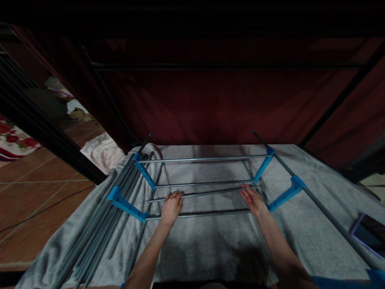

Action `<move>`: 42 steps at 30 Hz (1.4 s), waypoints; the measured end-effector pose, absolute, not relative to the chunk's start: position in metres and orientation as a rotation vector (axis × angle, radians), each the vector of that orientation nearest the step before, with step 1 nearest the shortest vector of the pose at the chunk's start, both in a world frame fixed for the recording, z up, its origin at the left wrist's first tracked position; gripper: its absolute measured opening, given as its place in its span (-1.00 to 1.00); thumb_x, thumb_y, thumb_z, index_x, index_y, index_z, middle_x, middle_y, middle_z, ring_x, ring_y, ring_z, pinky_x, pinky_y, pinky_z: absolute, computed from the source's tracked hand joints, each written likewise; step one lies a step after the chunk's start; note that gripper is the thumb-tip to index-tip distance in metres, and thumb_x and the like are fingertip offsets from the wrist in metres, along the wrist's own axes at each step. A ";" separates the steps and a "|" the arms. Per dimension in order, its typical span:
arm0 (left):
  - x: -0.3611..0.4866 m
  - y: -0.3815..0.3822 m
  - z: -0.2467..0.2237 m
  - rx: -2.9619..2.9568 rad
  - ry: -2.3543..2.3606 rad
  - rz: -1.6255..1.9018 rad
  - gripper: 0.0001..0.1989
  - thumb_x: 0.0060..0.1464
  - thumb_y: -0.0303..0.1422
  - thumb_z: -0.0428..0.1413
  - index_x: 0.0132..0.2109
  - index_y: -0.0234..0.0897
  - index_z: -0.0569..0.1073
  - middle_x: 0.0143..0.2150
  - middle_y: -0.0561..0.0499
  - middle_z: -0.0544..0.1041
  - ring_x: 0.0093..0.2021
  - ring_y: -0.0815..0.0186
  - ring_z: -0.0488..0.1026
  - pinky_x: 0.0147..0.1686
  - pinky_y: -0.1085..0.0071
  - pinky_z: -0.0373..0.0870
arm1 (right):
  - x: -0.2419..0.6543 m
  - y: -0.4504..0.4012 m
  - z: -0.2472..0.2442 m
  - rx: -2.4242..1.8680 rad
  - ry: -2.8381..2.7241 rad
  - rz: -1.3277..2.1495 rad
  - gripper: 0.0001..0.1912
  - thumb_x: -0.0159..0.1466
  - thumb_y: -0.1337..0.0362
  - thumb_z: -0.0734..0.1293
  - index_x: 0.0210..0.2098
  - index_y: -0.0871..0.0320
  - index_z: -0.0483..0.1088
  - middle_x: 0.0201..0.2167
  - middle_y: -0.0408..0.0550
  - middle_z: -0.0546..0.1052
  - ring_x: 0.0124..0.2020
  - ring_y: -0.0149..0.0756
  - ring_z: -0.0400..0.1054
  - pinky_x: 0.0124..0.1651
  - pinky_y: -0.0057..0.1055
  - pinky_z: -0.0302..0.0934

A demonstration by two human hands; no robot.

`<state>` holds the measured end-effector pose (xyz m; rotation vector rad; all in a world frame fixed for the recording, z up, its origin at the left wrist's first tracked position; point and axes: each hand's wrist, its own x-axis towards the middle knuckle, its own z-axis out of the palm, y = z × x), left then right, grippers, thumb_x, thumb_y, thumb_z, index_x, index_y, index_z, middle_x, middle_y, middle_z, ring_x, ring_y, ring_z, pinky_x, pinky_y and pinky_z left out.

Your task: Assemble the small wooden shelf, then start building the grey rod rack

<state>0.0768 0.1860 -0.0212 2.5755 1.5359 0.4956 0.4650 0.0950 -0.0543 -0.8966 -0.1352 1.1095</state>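
Observation:
A loose grey metal tube [210, 193] lies crosswise between my hands, above the grey cloth. My left hand [172, 205] is closed over it near its left end, knuckles up. Near the right end, my right hand [253, 198] holds the tube lightly with its fingertips. Around them stands a rack frame of grey tubes joined by blue plastic brackets, including a front left bracket [128, 204] and a front right bracket [285, 194]. A front crossbar [210, 214] runs just below the loose tube, and a rear crossbar [204, 159] spans the back brackets.
Several loose tubes [99, 224] are bundled at the left on the grey cloth [216, 249]. A phone [369, 235] lies at the right edge. Dark red fabric [204, 104] hangs behind the frame, and a tiled floor [45, 200] shows at left.

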 end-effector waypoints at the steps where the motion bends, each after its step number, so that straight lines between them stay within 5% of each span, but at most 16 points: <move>1: 0.077 0.186 -0.022 2.574 1.534 0.497 -0.76 0.22 -0.38 -0.03 -0.05 -0.20 0.48 -0.10 -0.06 0.54 -0.10 0.23 0.47 0.01 0.28 0.30 | 0.465 0.095 -0.054 -0.893 -0.133 1.110 -0.87 0.06 0.39 0.48 -0.48 0.11 0.45 -0.30 -0.14 0.60 -0.18 -0.34 0.49 0.01 -0.29 0.39; 27: 0.075 0.186 -0.025 2.531 1.590 0.705 -0.80 0.17 -0.40 0.01 -0.10 -0.23 0.47 -0.12 -0.07 0.53 -0.04 0.16 0.43 0.04 0.20 0.22 | 0.459 0.094 -0.046 -0.888 -0.111 1.077 -0.73 -0.09 0.35 0.57 -0.45 0.18 0.44 -0.39 -0.15 0.58 -0.25 -0.33 0.48 -0.04 -0.25 0.40; 42: 0.075 0.178 -0.018 2.535 1.793 0.801 -0.78 0.12 -0.48 -0.03 -0.12 -0.24 0.42 -0.17 -0.09 0.52 -0.09 0.13 0.42 0.03 0.17 0.18 | 0.467 0.095 -0.055 -0.845 -0.023 1.069 -0.86 0.06 0.43 0.46 -0.43 0.18 0.42 -0.39 -0.14 0.58 -0.28 -0.37 0.49 0.02 -0.26 0.36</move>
